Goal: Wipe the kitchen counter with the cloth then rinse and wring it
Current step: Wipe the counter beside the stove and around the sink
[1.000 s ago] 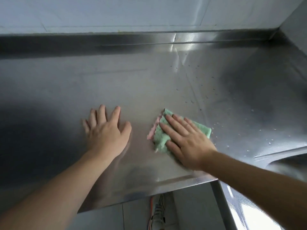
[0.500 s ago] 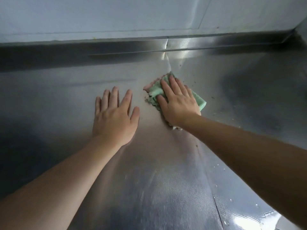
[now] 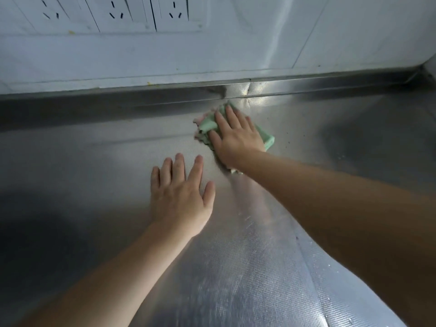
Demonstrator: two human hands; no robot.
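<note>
The left hand [image 3: 180, 197] lies flat on the bare steel surface [image 3: 70, 173] at the centre of the frame, palm down, fingers straight and slightly spread, holding nothing; it looks like a brace for the body. To its right and higher in the frame, the right hand [image 3: 236, 135] presses down on the cloth [image 3: 267, 139] with straight fingers laid over it, not curled round it. The cloth sits just right of centre in the upper half of the frame, close to the raised back edge [image 3: 330, 84] of the surface, where steel meets the white wall [image 3: 236, 43]. Three wall sockets [image 3: 111, 10] show in the upper left of the frame.

The step in hand appears to be wiping along the back of the surface. To do it well, the palm should keep even pressure over the whole cloth so it stays flat, and strokes should overlap and run right into the seam at the back edge. Dark specks [image 3: 286, 143] lie just right of the cloth, and small water drops [image 3: 339, 158] farther right, so those patches probably need passes next.

The cloth is mint green with a pink layer showing at its left edge. It is folded into a thick pad, bunched and ragged on the left, with a neat square corner on the right. Its left side is blurred.
</note>
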